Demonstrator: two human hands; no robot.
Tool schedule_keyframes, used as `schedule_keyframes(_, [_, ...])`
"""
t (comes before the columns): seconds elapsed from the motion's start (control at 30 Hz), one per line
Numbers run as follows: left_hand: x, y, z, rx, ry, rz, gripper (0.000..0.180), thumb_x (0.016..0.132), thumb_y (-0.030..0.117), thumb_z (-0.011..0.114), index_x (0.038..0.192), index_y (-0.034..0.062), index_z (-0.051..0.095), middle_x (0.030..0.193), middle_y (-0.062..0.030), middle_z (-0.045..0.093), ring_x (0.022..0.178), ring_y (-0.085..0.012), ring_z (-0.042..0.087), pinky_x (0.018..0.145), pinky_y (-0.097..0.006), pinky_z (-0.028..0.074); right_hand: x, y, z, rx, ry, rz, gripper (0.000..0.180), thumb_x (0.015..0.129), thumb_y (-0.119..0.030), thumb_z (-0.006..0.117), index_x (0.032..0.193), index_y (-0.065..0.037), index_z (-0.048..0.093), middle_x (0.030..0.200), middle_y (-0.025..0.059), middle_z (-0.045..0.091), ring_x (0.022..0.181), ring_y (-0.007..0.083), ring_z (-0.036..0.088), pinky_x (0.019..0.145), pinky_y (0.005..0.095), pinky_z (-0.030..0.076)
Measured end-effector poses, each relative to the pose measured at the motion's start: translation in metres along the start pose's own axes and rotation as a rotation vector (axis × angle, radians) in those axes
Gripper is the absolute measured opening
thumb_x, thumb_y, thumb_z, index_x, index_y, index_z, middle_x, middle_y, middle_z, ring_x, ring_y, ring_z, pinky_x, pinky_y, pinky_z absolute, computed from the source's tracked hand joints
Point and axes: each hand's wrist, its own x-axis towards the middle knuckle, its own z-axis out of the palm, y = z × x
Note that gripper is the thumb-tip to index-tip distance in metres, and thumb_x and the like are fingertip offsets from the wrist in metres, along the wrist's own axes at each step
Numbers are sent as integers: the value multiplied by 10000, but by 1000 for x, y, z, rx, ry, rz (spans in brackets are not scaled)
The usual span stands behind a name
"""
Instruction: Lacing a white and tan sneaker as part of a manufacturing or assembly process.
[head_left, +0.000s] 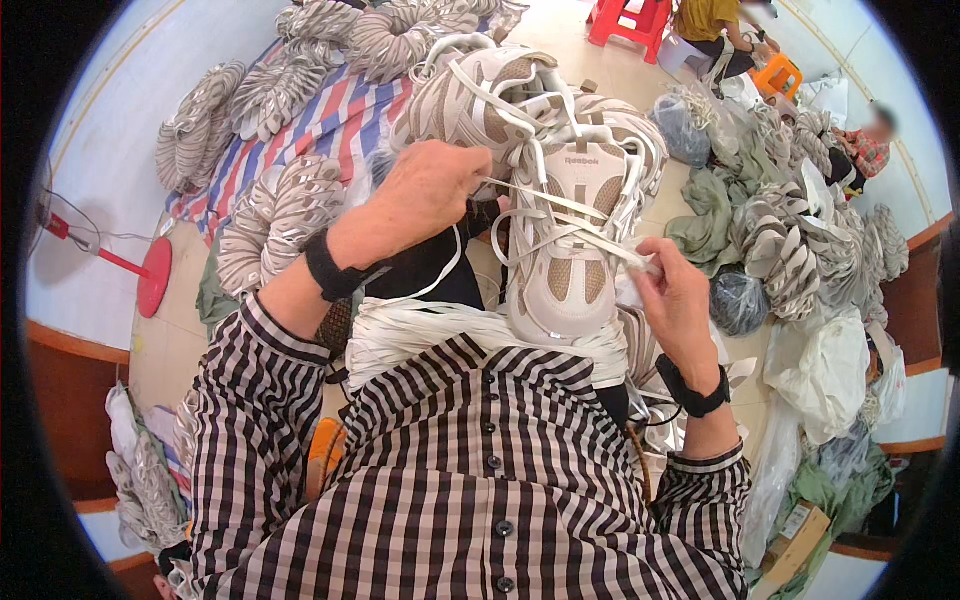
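On the far left I've got coiled bundles of beige strips (280, 225) on the floor, well clear of the work, so I'd leave 'em be. Next over, my L hand (425, 195) is curled closed w/ a pinch on the white lace (532, 194); its fingertips are partly tucked, so I can't tell exactly how much lace they've got. I'd keep that pull low & even, b/c hauling up would prob. skew the crossings. Below it, the bunch of spare white laces (425, 345) lies across the lap right by the toe; I'd watch that no stray strand gets caught in. Mid-scene sits the beige shoe (570, 285), on the lap, toe near, tongue (588, 165) far; the lace crosses its lower throat while the upper tongue shows bare, so I judge it's approx. partway laced. Best to flatten each crossing, no twists, & match both ends' length before going up a row. A second shoe (480, 105) is just beyond, far-left, close enough to snag a loop. Then my R hand (675, 300), thumb & finger pinching the lace just right of the throat: I'd match L's tension, pull outward, & keep the shoe from rolling.
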Motion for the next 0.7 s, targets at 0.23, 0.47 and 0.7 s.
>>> schedule_keyframes(0.23, [-19,-13,-10,52,28,-49,30,815,54,558,829,28,562,627,-165,556,606,-350,571,551,-396,426,14,16,-6,133,344,10,77,893,-50,564,932,0,608,732,47,565,622,106,484,583,245,406])
schedule_keyframes(0.47, [-35,-14,-8,-122,-72,-188,49,833,46,527,834,18,568,565,-97,532,514,-220,542,528,-341,425,31,8,3,984,347,149,176,939,-131,534,993,9,626,749,13,571,626,80,488,573,220,417])
schedule_keyframes(0.7, [-38,-19,-7,-66,-10,-134,34,819,42,541,832,21,564,589,-134,543,540,-282,559,525,-351,423,26,27,-9,1303,-8,202,203,933,-153,522,980,23,612,759,35,565,644,108,489,587,249,428])
